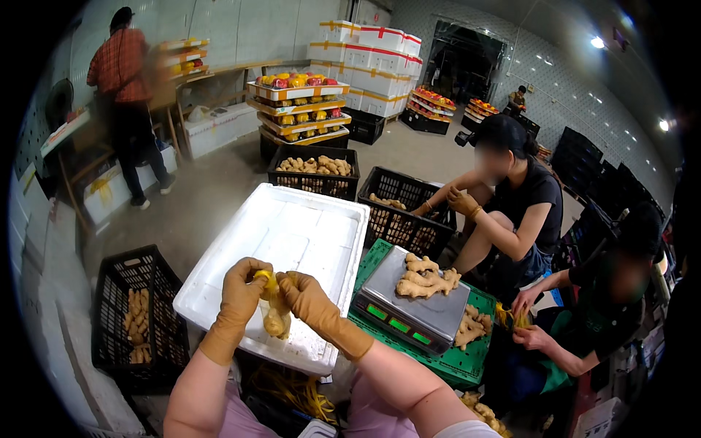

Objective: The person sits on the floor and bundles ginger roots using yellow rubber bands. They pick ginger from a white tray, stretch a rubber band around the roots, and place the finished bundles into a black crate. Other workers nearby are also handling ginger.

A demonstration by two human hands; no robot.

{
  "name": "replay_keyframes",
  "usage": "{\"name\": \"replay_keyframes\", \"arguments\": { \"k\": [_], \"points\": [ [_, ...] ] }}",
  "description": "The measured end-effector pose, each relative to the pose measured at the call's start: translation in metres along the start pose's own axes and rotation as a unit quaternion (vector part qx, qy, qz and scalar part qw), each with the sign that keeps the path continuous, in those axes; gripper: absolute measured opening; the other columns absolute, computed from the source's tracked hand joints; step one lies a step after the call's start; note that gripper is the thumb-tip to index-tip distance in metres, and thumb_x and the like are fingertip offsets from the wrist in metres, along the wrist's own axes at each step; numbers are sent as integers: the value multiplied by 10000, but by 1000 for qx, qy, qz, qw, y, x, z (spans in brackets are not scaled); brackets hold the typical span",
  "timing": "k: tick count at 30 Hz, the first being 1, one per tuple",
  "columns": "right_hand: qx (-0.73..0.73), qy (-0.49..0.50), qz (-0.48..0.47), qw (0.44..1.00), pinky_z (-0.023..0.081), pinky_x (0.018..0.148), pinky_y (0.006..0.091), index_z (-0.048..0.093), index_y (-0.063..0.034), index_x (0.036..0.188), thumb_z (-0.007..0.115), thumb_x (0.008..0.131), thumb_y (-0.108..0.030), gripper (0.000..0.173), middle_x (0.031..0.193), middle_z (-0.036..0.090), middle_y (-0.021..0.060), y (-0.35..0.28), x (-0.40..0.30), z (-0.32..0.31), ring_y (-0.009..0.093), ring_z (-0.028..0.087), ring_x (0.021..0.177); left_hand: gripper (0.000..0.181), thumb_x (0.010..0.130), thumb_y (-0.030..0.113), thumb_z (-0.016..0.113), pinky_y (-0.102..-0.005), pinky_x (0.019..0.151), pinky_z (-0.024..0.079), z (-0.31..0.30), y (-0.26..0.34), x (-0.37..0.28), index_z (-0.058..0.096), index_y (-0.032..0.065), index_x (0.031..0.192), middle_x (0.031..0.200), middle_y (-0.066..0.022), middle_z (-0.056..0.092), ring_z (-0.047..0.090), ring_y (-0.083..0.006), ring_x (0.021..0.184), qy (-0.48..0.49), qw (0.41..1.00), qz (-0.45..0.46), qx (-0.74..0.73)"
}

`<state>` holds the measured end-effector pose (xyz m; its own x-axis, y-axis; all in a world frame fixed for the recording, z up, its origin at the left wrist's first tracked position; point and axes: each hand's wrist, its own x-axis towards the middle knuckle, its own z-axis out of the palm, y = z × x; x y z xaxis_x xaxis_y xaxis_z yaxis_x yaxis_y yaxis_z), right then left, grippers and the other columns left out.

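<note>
Both my hands wear tan rubber gloves and are raised over a white foam box lid or tray [296, 219]. My left hand [241, 290] pinches one side of a yellow net bag [268, 284]. Gripping its other side is my right hand [309, 301]. A piece of ginger [277, 322] hangs in the lower part of the net, below my fingers. To the right, several ginger roots [427, 278] lie on the steel pan of a digital scale [378, 279] with lit green displays.
The scale stands on a green plastic crate [465, 367]. Black crates of ginger stand left [139, 323], ahead [315, 169] and ahead right [408, 213]. Two co-workers sit close on my right, one [526, 202] reaching into a crate. Yellow nets [296, 391] lie by my knees.
</note>
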<state>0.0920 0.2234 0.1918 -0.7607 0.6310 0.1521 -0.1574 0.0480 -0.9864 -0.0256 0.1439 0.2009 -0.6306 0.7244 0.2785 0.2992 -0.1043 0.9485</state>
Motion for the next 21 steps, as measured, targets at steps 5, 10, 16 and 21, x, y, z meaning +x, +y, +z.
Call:
{"name": "replay_keyframes", "arguments": {
  "k": [5,10,16,21],
  "points": [
    [155,-30,295,942,191,393,250,411,-148,617,488,878,-321,322,507,345,-31,-7,20,-8,102,252,412,75,769,13,641,-238,713,451,7,3,-5,631,24,842,770,1,613,533,-86,734,65,997,38,-8],
    [88,-11,263,961,236,388,254,488,-110,647,524,871,-324,312,516,413,-9,1,32,-27,108,320,415,176,738,69,702,-241,723,457,11,3,-6,635,20,893,804,-14,625,550,-93,753,-60,998,12,-31],
    [-57,23,-48,997,461,574,294,576,-5,855,577,847,-326,321,706,614,95,1,21,-17,201,577,603,182,675,-30,665,-233,723,460,11,8,-8,645,2,853,818,-42,635,562,-106,745,-4,1000,27,10],
    [-191,19,-112,975,475,646,325,587,-24,867,605,799,-271,257,788,629,117,-14,12,-13,280,597,714,170,688,-44,621,-259,751,463,8,2,-7,642,-9,853,807,-57,635,584,-134,774,32,996,62,49]
  ]
}}
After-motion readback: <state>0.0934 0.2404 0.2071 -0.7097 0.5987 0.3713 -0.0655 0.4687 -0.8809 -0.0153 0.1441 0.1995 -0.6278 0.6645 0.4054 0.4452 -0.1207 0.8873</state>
